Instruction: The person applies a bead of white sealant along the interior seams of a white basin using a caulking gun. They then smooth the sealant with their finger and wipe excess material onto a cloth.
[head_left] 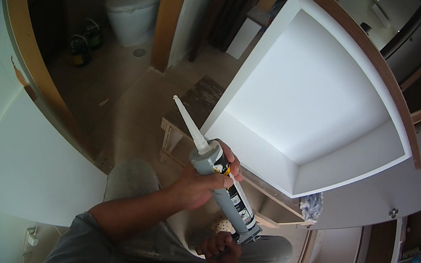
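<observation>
A caulking gun loaded with a sealant cartridge slants across my lap. Its long white nozzle points up and to the left. My left hand wraps round the front of the barrel, thumb on top. At the rear end, my right hand is closed round the gun's handle, which my fingers mostly hide. Just beyond the gun, a white open-fronted cabinet box with a brown outer edge rests on a low wooden bench. The nozzle tip is apart from the cabinet.
A grey-white rag hangs at the bench's right end. Behind a wooden door frame stand a toilet and dark buckets. A pale curved panel borders my left. Another white box lies at the lower right.
</observation>
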Motion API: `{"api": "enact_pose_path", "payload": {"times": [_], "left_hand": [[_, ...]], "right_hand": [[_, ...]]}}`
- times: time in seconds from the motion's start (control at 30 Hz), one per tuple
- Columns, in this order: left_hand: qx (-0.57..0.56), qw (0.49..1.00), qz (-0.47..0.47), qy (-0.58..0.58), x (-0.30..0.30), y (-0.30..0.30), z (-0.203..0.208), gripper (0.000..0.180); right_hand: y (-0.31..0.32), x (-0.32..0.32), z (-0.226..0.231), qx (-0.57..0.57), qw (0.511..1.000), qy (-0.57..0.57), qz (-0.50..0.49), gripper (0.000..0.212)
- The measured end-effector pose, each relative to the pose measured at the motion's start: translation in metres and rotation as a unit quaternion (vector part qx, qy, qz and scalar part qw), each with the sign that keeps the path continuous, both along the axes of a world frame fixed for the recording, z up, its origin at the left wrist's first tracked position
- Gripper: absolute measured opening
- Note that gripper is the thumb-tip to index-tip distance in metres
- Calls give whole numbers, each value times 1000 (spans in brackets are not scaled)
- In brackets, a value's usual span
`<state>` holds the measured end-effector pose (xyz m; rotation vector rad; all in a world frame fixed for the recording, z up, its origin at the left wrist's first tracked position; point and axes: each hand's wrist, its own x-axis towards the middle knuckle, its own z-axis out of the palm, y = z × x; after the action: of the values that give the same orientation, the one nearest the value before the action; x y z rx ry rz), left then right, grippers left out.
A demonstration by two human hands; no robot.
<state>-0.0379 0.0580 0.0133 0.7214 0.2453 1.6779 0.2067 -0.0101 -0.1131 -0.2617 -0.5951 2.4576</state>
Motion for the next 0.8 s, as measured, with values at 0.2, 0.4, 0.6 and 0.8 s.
{"api": "enact_pose_path", "payload": {"times": [0.2,0.4,0.6,0.8], "left_hand": [[-37,999,1,4,6,-2,0,44],[19,983,32,177,-2,-5,-6,41],[37,934,-54,350,9,-13,-5,40],[25,925,-16,380,23,-20,-7,38]], "right_hand": [[-4,-5,24,-41,988,-122,-79,40],[28,17,96,260,726,-636,-29,42],[48,-23,181,472,760,-313,-319,41],[68,-71,219,510,748,-248,-345,42]]}}
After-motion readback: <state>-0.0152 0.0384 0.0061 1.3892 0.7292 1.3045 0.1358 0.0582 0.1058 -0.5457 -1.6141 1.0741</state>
